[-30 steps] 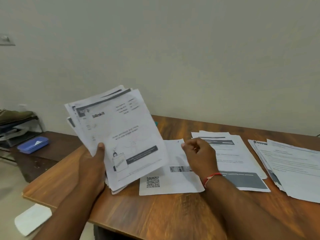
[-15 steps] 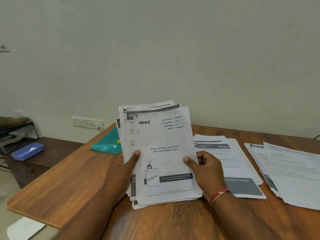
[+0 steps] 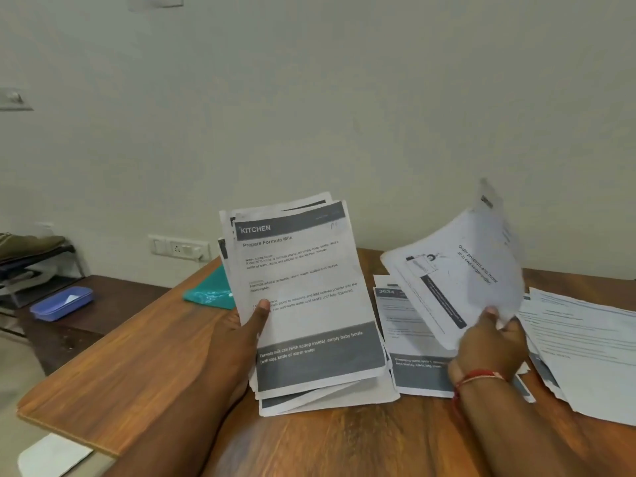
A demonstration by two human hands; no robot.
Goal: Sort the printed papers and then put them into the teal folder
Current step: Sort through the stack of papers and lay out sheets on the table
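Note:
My left hand (image 3: 246, 333) grips a stack of printed papers (image 3: 306, 297) upright over the wooden table (image 3: 137, 356), thumb on the top page headed "KITCHEN". My right hand (image 3: 492, 342) pinches a single printed sheet (image 3: 457, 266) with a cartoon figure, lifted and tilted to the right of the stack. Under that sheet a pile of papers (image 3: 409, 339) lies flat on the table. Another pile of papers (image 3: 585, 346) lies at the far right. The teal folder (image 3: 210, 290) lies on the table behind the held stack, partly hidden by it.
The table's left edge runs diagonally; below it stands a low dark side table (image 3: 103, 304) with a blue plastic box (image 3: 62, 302). A wall socket (image 3: 179, 247) sits behind the table. A white sheet (image 3: 51, 456) lies on the floor at the bottom left.
My right hand has taken the top "blinkit" sheet off the held stack and swung it to the right, uncovering the "KITCHEN" page. The stack stays in my left hand.

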